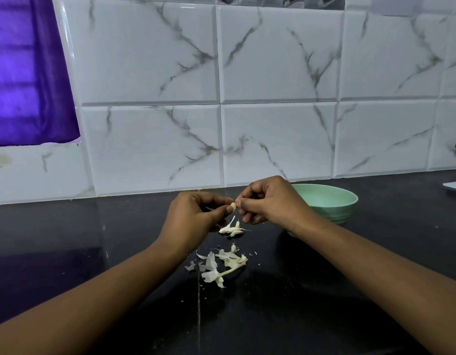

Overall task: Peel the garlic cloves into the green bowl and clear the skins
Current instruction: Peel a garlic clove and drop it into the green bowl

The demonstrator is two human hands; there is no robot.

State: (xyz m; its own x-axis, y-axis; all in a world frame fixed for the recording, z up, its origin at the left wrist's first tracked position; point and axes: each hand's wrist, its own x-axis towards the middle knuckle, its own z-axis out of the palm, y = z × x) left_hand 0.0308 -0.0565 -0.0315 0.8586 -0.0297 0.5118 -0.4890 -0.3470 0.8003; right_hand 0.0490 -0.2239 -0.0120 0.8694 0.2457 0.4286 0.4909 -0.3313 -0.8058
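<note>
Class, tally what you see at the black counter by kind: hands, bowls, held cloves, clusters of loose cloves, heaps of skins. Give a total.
hands: 2 (left hand, right hand)
green bowl: 1
clove pinched between both hands: 1
cluster of loose cloves: 1
heap of skins: 1
total: 6

Looks like a home kitchen. Shows in the polished black stone counter (93, 239) set against a wall of glossy white, marble-veined tiles (273, 60), with a purple curtain (24, 73) hanging at the left. Shows too in the pale green bowl (347, 194), garlic cloves (230, 229) and papery skins (214, 267) on that counter.
</note>
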